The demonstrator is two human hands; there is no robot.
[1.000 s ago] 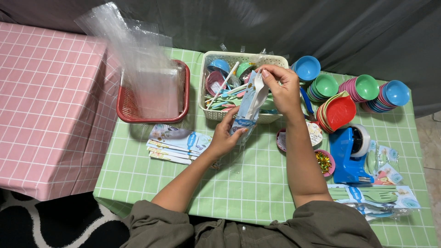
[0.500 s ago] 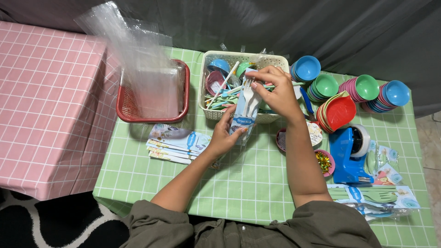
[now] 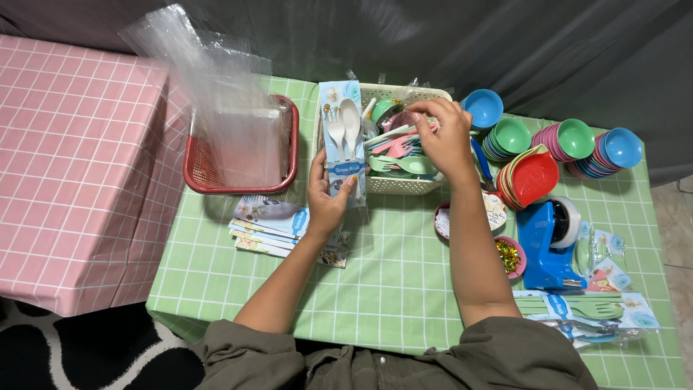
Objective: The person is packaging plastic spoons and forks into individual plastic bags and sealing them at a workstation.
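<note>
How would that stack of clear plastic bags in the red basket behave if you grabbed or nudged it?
The clear plastic bags would probably feel floppy: their tops already lean and crumple above the red basket. They look thin and see-through, so likely very light and easily shifted. The glossy film may be slippery, so one bag might slide off the rest.

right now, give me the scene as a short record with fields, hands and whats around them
left hand: holds a clear packet with a white fork and spoon on a blue card, upright over the table edge of the basket
right hand: reaching into the white basket among pastel forks and spoons
left of basket: red tray with clear bags
under left hand: stack of cards
right side: stacks of small bowls, blue tape dispenser
surface: green checked cloth
</note>
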